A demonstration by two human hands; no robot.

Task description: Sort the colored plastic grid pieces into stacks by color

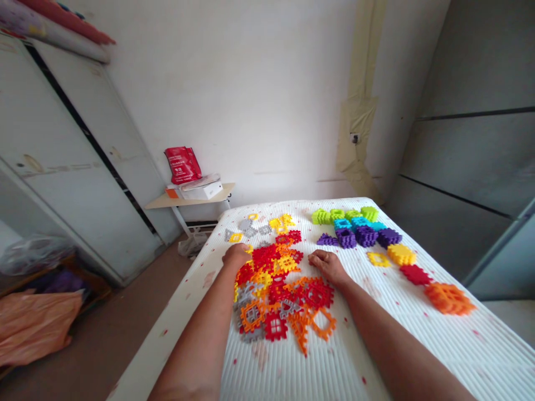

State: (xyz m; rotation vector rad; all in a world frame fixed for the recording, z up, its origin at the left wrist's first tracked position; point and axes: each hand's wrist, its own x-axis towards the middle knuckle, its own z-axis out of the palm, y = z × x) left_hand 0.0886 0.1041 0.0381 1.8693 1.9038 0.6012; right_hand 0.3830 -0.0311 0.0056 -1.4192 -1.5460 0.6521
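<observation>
A loose pile of flat plastic interlocking tiles (284, 289), red, orange, yellow and grey, lies in the middle of a white ribbed mattress (376, 345). My left hand (236, 255) rests knuckles-up at the pile's left edge, fingers curled down onto the tiles; what they grip is hidden. My right hand (328, 264) lies at the pile's right edge, fingers bent onto the red tiles. Sorted stacks sit farther right: green (345, 214), cyan (357, 224), purple (368, 236), yellow (401, 254), red (416, 274) and orange (449, 298).
A small table (188, 199) with a white box and a red bag (183, 165) stands beyond the mattress's far left corner. Grey wardrobe doors (83, 184) line the left. An orange bag (37, 323) lies on the floor at left. A grey panelled wall is at right.
</observation>
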